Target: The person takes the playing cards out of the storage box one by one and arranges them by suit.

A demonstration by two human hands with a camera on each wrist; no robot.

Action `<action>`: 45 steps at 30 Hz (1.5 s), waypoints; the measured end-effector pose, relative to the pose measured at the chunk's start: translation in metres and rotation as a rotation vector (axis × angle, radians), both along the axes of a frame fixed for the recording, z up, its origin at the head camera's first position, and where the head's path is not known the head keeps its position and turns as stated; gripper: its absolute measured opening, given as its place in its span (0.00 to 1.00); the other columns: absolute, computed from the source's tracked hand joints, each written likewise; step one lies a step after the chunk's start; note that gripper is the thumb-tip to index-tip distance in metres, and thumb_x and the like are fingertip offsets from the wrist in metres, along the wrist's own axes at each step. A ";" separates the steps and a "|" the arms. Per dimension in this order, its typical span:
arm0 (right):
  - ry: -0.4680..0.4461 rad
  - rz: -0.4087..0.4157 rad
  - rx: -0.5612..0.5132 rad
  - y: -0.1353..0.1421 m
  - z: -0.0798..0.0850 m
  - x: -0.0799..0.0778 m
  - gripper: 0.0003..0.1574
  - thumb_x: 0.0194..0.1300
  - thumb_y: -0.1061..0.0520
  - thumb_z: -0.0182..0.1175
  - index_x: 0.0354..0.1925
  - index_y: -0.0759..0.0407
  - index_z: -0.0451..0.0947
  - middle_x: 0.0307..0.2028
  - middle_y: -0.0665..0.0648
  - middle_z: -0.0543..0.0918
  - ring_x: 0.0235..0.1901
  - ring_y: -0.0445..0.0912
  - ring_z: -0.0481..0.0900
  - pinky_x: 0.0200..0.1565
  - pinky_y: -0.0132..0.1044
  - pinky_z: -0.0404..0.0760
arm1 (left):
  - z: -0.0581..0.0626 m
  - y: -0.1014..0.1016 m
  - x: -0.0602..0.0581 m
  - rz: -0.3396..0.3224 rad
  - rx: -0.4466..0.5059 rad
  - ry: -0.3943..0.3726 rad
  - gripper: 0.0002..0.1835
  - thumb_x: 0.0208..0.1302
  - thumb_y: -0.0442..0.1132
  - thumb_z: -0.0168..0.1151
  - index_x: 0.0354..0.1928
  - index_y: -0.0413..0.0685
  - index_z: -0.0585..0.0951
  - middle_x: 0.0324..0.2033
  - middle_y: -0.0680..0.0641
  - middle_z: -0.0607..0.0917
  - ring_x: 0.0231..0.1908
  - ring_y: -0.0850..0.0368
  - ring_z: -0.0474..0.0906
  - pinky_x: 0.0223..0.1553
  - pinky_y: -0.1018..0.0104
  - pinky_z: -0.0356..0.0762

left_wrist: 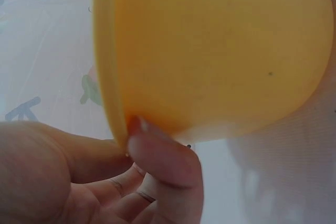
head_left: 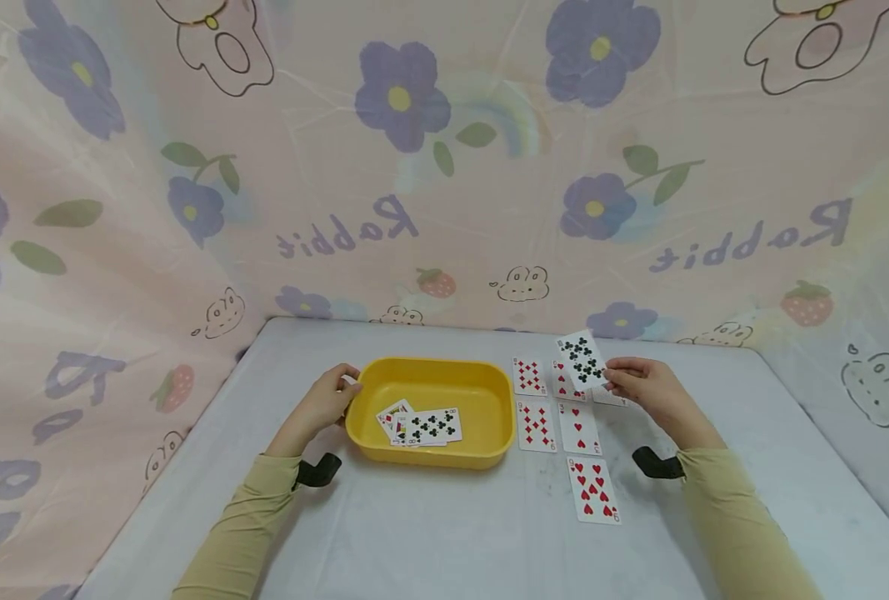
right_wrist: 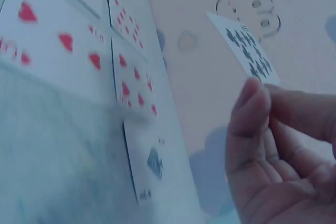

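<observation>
In the head view my left hand (head_left: 328,397) grips the left end of a yellow plastic basin (head_left: 431,457). Its thumb and fingers pinch the basin's rim (left_wrist: 107,61) in the left wrist view. Inside lie several playing cards, a clubs card (head_left: 433,426) on top and face cards partly beneath it. My right hand (head_left: 650,392) pinches a clubs playing card (head_left: 582,360) by its lower corner, raised above other cards; the right wrist view shows this held card (right_wrist: 248,51) tilted, between thumb and index finger.
Right of the basin, face-up cards lie in rows: two diamonds cards (head_left: 530,377), a three of hearts (head_left: 579,427), a nearer hearts card (head_left: 594,490) and another hearts card partly covered. A spade card (right_wrist: 155,163) lies by the right hand. Patterned cloth (head_left: 481,183) rises behind the table.
</observation>
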State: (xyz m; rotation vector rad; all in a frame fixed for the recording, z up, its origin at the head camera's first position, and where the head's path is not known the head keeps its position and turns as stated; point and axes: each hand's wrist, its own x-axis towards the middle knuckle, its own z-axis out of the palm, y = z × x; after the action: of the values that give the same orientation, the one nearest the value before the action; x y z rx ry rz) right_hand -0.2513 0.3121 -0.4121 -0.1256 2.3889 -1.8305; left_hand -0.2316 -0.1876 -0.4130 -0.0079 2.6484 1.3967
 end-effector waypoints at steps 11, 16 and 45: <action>0.008 -0.188 -0.119 0.054 -0.017 0.014 0.32 0.67 0.63 0.59 0.57 0.86 0.60 0.33 0.47 0.82 0.32 0.36 0.81 0.39 0.29 0.81 | 0.002 0.001 0.001 -0.004 -0.006 -0.004 0.14 0.74 0.35 0.49 0.56 0.37 0.69 0.35 0.39 0.76 0.25 0.53 0.74 0.22 0.64 0.79; -0.053 -0.238 -0.052 0.072 -0.029 0.015 0.32 0.68 0.63 0.58 0.59 0.85 0.60 0.33 0.45 0.80 0.32 0.35 0.80 0.39 0.29 0.81 | 0.003 0.001 0.001 -0.005 -0.011 -0.005 0.14 0.74 0.36 0.49 0.56 0.37 0.69 0.35 0.39 0.76 0.23 0.53 0.74 0.21 0.64 0.78; -0.193 -0.286 0.021 0.085 -0.032 0.013 0.33 0.67 0.66 0.56 0.61 0.85 0.57 0.30 0.47 0.79 0.29 0.37 0.82 0.37 0.31 0.82 | 0.002 0.001 0.001 -0.002 -0.011 -0.011 0.14 0.74 0.36 0.49 0.56 0.38 0.69 0.35 0.38 0.77 0.23 0.53 0.75 0.21 0.64 0.78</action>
State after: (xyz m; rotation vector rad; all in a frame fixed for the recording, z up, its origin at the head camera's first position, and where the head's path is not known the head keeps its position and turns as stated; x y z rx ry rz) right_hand -0.2379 0.3972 -0.4444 0.3969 2.3870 -1.8307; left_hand -0.2304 -0.1866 -0.4111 -0.0140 2.6457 1.3778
